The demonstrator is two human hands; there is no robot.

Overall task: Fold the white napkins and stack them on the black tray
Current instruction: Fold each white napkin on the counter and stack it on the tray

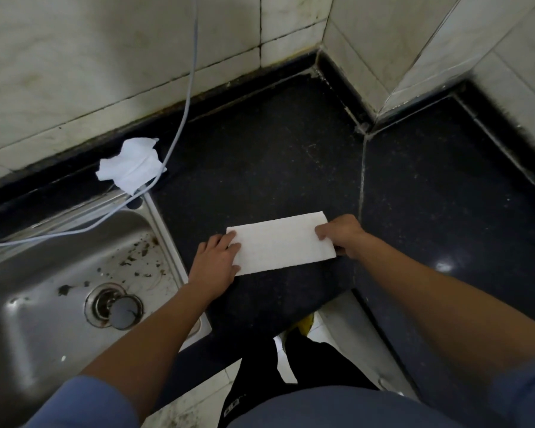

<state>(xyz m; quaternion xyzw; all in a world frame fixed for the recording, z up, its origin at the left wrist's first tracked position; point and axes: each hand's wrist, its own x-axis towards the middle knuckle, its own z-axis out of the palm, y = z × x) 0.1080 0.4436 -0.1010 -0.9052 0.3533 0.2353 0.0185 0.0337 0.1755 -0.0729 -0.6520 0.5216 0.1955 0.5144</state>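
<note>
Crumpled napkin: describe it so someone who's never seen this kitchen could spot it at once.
Find the steel sink on the left of the dark counter. Just beyond the sink's far right corner, at the foot of the tiled wall, sits the crumpled napkin, a grey cable passing its right side. Unlike the flat folded napkin nearer the person, it is rumpled.

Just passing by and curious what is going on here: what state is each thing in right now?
Folded napkin: flat on the black counter, folded into a long rectangle.
Left hand: fingers pressing the napkin's left end.
Right hand: pinching its right end.
Crumpled napkin: unfolded, bunched by the wall.
Sink: speckled with debris.
Cable: hanging down, trailing over the sink.
</note>
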